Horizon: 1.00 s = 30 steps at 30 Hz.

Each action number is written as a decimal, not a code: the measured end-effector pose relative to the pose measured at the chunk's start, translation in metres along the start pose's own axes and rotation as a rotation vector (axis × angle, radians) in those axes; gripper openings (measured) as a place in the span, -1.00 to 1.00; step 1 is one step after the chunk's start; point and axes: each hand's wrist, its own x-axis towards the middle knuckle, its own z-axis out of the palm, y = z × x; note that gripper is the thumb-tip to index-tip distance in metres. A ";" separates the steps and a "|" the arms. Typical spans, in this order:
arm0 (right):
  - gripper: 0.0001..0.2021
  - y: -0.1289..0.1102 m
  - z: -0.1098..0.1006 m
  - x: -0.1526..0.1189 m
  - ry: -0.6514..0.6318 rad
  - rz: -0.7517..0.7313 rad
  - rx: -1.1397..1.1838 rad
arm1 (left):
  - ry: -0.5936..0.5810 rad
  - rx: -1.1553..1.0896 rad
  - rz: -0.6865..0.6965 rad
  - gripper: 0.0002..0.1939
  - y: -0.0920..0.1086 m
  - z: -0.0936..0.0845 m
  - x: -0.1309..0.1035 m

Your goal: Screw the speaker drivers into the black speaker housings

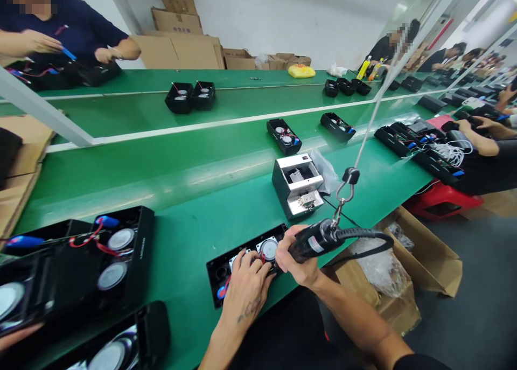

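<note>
A black speaker housing (pixel 215 277) lies at a slant on the green bench in front of me, with round speakers (pixel 268 249), red wires and a blue part inside. My left hand (pixel 247 284) rests over it, fingers bent and pressed onto its inside, covering part of one speaker. In my right hand (pixel 298 259) is a black electric screwdriver (pixel 317 241), held tilted with its front end pointing at the housing near my left fingertips. Its bit is hidden by my hands. The screwdriver hangs from a hook and cable, and a thick black cord (pixel 371 234) curves out of its back.
A screw feeder (pixel 298 184) stands just beyond the housing, beside a plastic bag (pixel 325 170). Several speaker housings (pixel 137 251) are stacked at left; more sit on the conveyor (pixel 181 138). Cardboard boxes (pixel 428 251) stand at lower right. Co-workers (pixel 81 30) work across and to the right.
</note>
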 end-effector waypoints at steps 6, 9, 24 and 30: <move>-0.67 -0.008 -0.003 0.007 0.010 -0.019 0.067 | 0.031 -0.030 -0.002 -0.90 0.000 0.002 0.001; -0.67 -0.021 -0.004 0.014 0.041 -0.045 0.116 | 0.041 -0.023 0.002 -0.90 -0.001 0.003 0.001; -0.65 -0.030 -0.071 0.126 0.453 -0.258 -0.352 | 0.042 0.011 0.031 -0.96 -0.009 0.007 -0.001; -0.65 -0.028 -0.072 0.127 0.269 -0.043 -0.400 | 0.025 0.012 0.071 -0.96 -0.012 0.003 0.001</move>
